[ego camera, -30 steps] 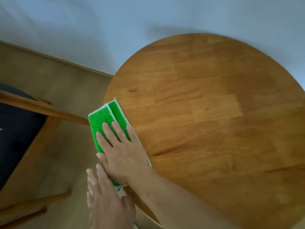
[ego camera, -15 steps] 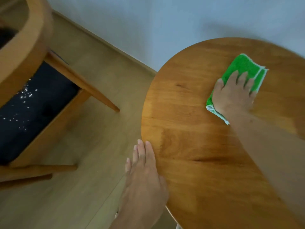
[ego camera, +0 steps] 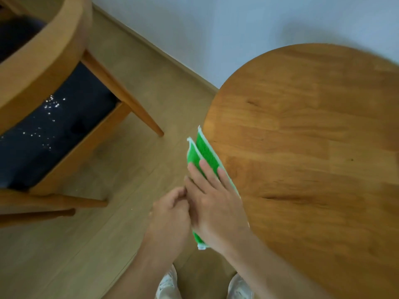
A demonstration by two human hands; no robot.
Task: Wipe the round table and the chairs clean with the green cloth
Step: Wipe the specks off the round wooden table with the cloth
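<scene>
The right hand (ego camera: 213, 203) lies flat, palm down, on the green cloth (ego camera: 203, 152) at the left rim of the round wooden counter (ego camera: 313, 147). Its fingers are straight and spread a little, pointing up and left along the rim, and its forearm runs down to the lower right across the wood. It presses the cloth with an open palm instead of gripping it. The cloth is folded into a long strip with a white border. It sits right on the counter's edge, one fold hanging a little past the rim over the floor (ego camera: 133, 244), with its far end sticking out beyond the fingertips and its near end showing below the wrist.

The left hand (ego camera: 170, 210) is held off the counter, just beside the right hand and touching it at the knuckles. Its fingers are curled inward in a loose fist; whether it pinches the cloth's edge cannot be told.

To the left stands a wooden chair (ego camera: 54, 67) with a curved back rail and a dark seat (ego camera: 49, 137) dotted with pale crumbs. It is well apart from the counter. Two light shoes (ego camera: 168, 285) show at the bottom edge, on the floor.
</scene>
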